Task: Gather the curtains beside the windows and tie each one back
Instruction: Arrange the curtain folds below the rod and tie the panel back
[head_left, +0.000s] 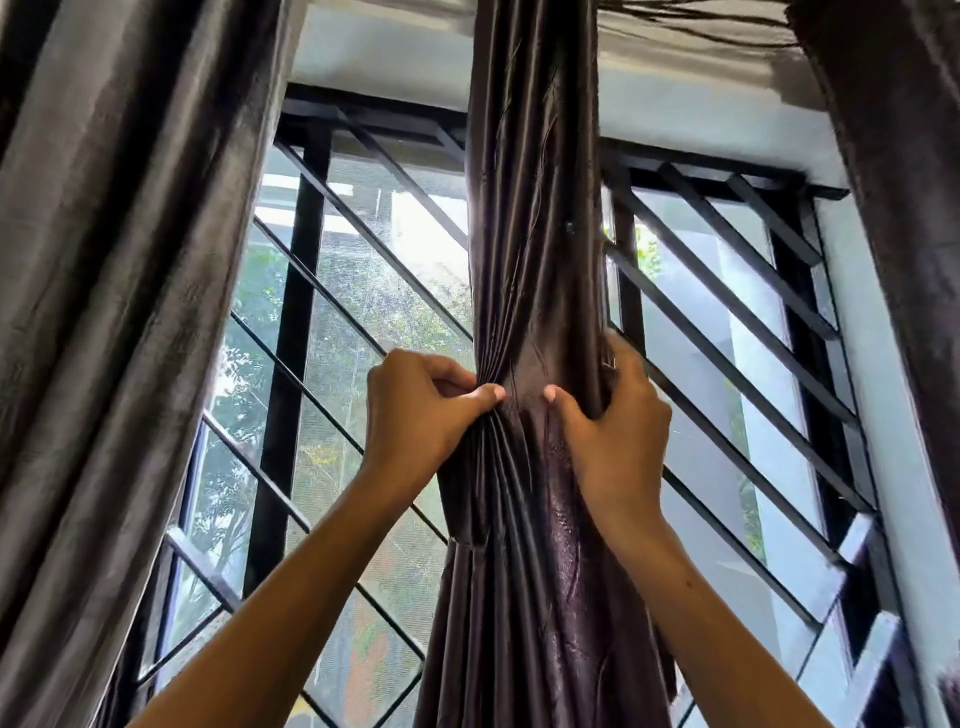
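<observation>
A dark brown satin curtain (535, 234) hangs gathered into a narrow column between two windows. A band of the same fabric (530, 379) wraps around it at hand height, pinching the folds. My left hand (415, 410) grips the band's left side, thumb pressed on the front. My right hand (613, 426) holds the right side, fingers curled behind the bundle, thumb on the front. The two thumbs are a short gap apart.
Another curtain (104, 312) hangs loose at the left and a third curtain (904, 182) at the right edge. Black window grilles with diagonal bars (332, 332) (737, 332) stand behind the fabric. White wall (384, 62) runs above the frames.
</observation>
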